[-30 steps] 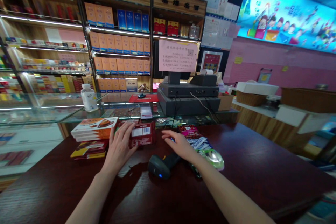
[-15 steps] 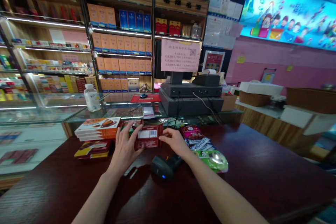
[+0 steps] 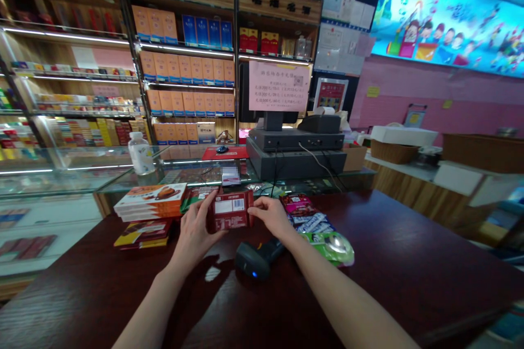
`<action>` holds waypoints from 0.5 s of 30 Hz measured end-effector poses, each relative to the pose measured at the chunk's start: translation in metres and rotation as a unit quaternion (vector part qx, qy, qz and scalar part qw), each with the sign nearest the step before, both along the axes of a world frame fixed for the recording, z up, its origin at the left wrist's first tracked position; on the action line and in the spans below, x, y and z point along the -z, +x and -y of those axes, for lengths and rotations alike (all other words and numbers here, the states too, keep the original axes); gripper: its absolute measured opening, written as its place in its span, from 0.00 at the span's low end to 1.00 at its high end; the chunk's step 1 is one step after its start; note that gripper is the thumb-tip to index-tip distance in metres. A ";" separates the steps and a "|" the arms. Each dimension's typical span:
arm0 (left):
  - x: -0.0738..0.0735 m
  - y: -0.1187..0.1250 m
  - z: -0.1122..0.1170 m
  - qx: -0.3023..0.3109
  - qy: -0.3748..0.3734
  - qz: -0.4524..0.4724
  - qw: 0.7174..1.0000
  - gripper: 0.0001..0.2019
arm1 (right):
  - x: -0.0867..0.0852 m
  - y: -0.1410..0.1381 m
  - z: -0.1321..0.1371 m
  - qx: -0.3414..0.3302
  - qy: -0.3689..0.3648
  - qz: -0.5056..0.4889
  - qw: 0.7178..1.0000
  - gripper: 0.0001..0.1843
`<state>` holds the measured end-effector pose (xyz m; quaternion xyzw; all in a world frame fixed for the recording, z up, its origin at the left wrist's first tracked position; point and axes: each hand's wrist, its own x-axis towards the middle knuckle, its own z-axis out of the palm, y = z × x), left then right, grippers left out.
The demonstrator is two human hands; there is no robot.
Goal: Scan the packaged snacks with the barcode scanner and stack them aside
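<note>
If our pressure slackens, the orange boxes (image 3: 149, 202) at far left could take a knock: our left hand (image 3: 194, 229) and right hand (image 3: 271, 216) merely squeeze the red box (image 3: 230, 210) by its ends, fingers spread, and it could also drop onto the scanner (image 3: 254, 259) just below. Held over the counter (image 3: 409, 251), its long axis runs left to right, barcode label facing us.

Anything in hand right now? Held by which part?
Yes: a red carton with a white barcode label, held by its two short ends. The left hand grips the left end, the right hand the right end.
</note>
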<state>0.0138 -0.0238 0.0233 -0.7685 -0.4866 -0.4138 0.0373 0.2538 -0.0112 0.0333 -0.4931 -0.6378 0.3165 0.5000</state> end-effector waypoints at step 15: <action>0.002 -0.011 -0.015 0.043 -0.173 0.323 0.929 0.28 | -0.007 0.003 0.005 0.058 0.040 0.022 0.997 0.08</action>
